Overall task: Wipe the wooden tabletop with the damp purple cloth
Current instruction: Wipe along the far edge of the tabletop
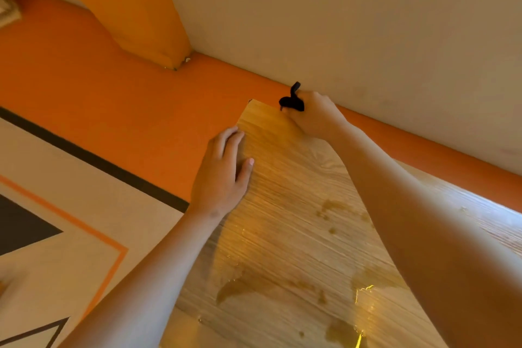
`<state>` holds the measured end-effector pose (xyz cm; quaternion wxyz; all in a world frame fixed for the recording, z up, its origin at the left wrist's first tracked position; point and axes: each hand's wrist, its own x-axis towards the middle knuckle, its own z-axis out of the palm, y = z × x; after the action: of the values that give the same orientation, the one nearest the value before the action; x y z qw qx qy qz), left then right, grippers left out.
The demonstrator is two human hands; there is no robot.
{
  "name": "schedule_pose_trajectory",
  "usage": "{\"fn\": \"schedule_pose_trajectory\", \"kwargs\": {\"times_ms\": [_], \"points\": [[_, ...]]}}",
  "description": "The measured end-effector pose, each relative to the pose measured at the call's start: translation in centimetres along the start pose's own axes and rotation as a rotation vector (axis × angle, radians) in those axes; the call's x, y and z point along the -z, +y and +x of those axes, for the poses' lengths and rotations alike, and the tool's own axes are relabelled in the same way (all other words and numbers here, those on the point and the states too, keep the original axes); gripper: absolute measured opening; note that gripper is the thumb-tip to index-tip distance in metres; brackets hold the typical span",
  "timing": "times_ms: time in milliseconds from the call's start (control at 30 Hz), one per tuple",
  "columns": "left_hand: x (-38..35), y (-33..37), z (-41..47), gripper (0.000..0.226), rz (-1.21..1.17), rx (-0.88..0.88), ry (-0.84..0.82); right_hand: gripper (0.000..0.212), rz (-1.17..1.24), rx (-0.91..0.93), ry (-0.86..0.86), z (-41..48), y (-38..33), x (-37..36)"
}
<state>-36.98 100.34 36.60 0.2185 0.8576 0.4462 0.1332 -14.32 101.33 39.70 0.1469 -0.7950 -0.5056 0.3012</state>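
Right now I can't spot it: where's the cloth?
Head view: the cloth is bunched in the right hand at the far corner of the tabletop, by the wall.

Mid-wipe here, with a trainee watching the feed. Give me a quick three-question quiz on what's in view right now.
1. True or false: the left hand rests open at the left edge of the tabletop.
2. Where on the tabletop is the cloth? A) far corner B) near edge C) middle
3. Which hand has a grip on the cloth?
Key: 1 true; 2 A; 3 the right hand.
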Motion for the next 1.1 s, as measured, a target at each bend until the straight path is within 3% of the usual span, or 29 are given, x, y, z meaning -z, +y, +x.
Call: {"fn": "schedule_pose_trajectory", "kwargs": {"times_ms": [367,767,967,1100], "points": [[-0.2,-0.3,0.1,0.054,0.013,-0.024,0.008,0.034,0.055,-0.101,-0.044,-1.2,3.6,1.5],[-0.4,-0.3,0.0,0.053,0.072,-0.024,0.032,0.021,0.091,0.180,-0.017,4.8,-5.6,-2.7],[-0.4,-0.4,0.0,0.053,0.013,-0.029,0.042,0.010,0.314,0.222,0.159,2.3,-5.3,-1.7],[0.1,-0.4,-0.2,0.051,-0.069,0.006,0.055,0.018,0.196,0.171,0.178,-0.1,-2.8,-1.5]]}}
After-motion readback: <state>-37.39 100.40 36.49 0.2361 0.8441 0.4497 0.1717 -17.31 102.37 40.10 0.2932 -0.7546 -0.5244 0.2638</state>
